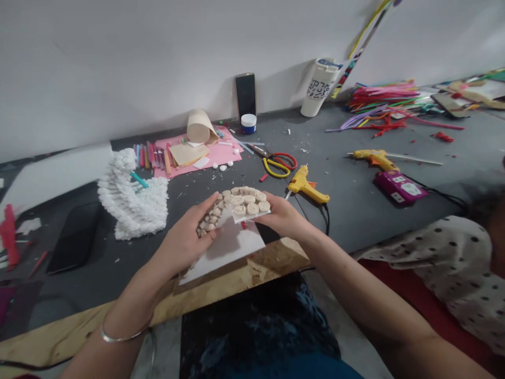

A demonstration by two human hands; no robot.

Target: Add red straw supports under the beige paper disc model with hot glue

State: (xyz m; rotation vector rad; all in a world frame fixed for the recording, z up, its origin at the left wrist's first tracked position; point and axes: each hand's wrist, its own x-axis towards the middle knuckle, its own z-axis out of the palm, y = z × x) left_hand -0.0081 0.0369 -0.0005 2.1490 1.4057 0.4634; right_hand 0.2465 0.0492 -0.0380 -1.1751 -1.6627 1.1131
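Note:
Between both hands I hold a curved craft piece (249, 202) covered in small beige rolled coils, with a white edge at its front. My left hand (189, 234) grips its left side, fingers behind and thumb in front. My right hand (282, 216) closes on its right end; some of those fingers are hidden. Under the piece lies a white sheet (232, 258) at the table's front edge. A small red bit (243, 225) shows just below the coils. Close to my right hand rests a yellow glue gun (304, 187).
Red-and-yellow-handled scissors (278, 160) lie behind the piece. To the left are a white fluffy craft piece (132, 197) and a black phone (74, 237). A second glue gun (374, 158), pipe cleaners (382, 100) and a tumbler (319, 89) stand rightward. Beside me sits a person in dotted cloth (442, 258).

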